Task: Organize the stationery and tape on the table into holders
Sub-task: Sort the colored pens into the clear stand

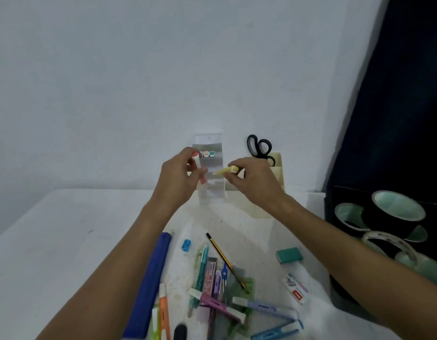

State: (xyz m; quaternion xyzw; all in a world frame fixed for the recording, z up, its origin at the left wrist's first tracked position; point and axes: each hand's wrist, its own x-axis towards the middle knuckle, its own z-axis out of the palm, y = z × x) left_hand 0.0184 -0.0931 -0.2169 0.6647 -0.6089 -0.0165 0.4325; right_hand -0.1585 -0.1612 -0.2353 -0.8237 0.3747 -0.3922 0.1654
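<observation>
left hand grips a red marker, right hand pinches a yellow marker, both before the clear holder.

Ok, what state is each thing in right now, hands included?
Left hand: grips a pink highlighter, upright.
Right hand: pinches a yellow highlighter, level.
Clear holder: three highlighters inside.
Scissors: standing in the cream holder.
Pencil: lying loose on the table.

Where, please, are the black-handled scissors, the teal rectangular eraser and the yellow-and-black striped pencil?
Black-handled scissors (pixel 259 148): head view, on the handle loops.
Teal rectangular eraser (pixel 289 255): head view, top face.
Yellow-and-black striped pencil (pixel 225 260): head view, mid-shaft.
</observation>
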